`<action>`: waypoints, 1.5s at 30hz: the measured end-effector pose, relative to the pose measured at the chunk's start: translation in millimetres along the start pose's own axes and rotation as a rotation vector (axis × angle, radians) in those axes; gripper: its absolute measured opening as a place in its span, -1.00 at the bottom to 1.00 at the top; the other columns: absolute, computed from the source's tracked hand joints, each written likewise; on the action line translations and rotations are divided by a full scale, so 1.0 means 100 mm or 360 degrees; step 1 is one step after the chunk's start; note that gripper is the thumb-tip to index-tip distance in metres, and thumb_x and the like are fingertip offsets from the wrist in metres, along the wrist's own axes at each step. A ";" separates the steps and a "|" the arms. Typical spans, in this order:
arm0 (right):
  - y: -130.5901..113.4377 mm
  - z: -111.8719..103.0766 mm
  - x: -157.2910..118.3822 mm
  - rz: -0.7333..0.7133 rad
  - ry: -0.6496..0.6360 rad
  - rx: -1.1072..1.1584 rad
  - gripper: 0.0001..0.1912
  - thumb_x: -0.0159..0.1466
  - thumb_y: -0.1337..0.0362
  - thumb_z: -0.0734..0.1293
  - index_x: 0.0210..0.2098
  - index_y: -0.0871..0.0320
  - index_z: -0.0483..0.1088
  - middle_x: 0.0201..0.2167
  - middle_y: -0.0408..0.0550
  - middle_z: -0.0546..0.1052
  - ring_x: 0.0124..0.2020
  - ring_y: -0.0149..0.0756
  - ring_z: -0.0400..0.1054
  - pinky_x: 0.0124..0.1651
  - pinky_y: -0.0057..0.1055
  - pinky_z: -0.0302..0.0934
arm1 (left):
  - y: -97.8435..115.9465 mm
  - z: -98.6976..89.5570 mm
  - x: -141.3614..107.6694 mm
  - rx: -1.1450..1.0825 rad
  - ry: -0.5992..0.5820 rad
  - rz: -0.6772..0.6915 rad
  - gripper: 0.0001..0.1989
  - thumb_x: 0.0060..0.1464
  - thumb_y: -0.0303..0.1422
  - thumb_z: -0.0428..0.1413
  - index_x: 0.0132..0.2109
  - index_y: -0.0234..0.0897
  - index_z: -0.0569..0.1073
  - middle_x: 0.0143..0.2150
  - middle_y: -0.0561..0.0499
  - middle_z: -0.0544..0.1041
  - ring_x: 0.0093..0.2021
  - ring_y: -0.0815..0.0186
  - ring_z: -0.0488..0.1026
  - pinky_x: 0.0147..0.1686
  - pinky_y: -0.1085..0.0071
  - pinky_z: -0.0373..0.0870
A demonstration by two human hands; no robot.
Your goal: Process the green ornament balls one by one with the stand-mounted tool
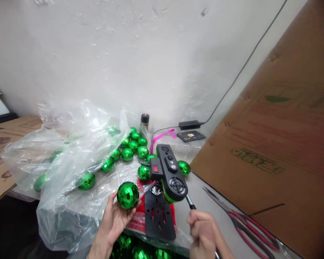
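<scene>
My left hand holds a green mirrored ball in its fingertips at the left of a black machine. My right hand is wrapped round a slim rod with a metal shaft and black grip. The rod's upper end meets or passes behind the rounded lower end of the machine; which of these I cannot tell. This long black machine has a round grille at each end, buttons and a box with a red switch. A slotted black plate extends below it, over red material.
Several green balls lie behind the machine and under clear plastic sheeting. More balls sit below the table edge. Large red-handled scissors lie at right by a cardboard sheet. A power adapter, phone and bottle stand near the wall.
</scene>
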State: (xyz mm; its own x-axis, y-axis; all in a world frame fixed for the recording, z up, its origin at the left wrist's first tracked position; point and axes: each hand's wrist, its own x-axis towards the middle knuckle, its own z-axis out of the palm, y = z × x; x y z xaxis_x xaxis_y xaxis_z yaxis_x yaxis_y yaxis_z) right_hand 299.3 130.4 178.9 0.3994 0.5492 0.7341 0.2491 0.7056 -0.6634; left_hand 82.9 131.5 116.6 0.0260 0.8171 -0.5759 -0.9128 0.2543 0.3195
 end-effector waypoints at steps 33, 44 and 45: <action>-0.20 -0.05 0.24 -0.0004 -0.0312 -0.0036 -0.64 0.62 0.44 0.25 -0.33 0.08 0.36 -0.46 -0.20 0.44 -0.48 -0.43 0.37 -0.43 -0.45 0.21 | -0.67 0.00 0.21 0.1827 -0.0118 0.0850 -0.20 -0.07 -0.14 0.52 0.32 -0.16 0.55 0.26 -0.22 0.73 0.30 -0.25 0.65 0.40 -0.11 0.49; -0.22 -0.05 0.25 -0.0018 -0.0300 -0.0055 -0.64 0.63 0.42 0.23 -0.33 0.07 0.34 -0.47 -0.20 0.44 -0.50 -0.43 0.37 -0.47 -0.45 0.16 | -0.62 0.15 0.17 0.2200 -0.0118 0.0918 -0.22 -0.09 -0.22 0.49 0.32 -0.16 0.58 0.35 -0.30 0.71 0.41 -0.40 0.59 0.46 -0.23 0.44; -0.22 -0.05 0.25 -0.0011 -0.0307 -0.0060 -0.64 0.63 0.42 0.23 -0.33 0.07 0.35 -0.47 -0.20 0.44 -0.50 -0.43 0.37 -0.46 -0.46 0.16 | -0.62 0.14 0.18 0.2241 -0.0109 0.0926 -0.22 -0.07 -0.20 0.48 0.32 -0.17 0.58 0.35 -0.31 0.70 0.41 -0.41 0.59 0.44 -0.24 0.46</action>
State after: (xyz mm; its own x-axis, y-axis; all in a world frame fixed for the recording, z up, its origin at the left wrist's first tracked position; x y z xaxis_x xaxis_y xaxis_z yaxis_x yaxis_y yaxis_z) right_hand 308.3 126.2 210.6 0.2222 0.6227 0.7503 0.2853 0.6943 -0.6607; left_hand 145.4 137.9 97.1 -0.1338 0.9861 -0.0989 0.3149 0.1369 0.9392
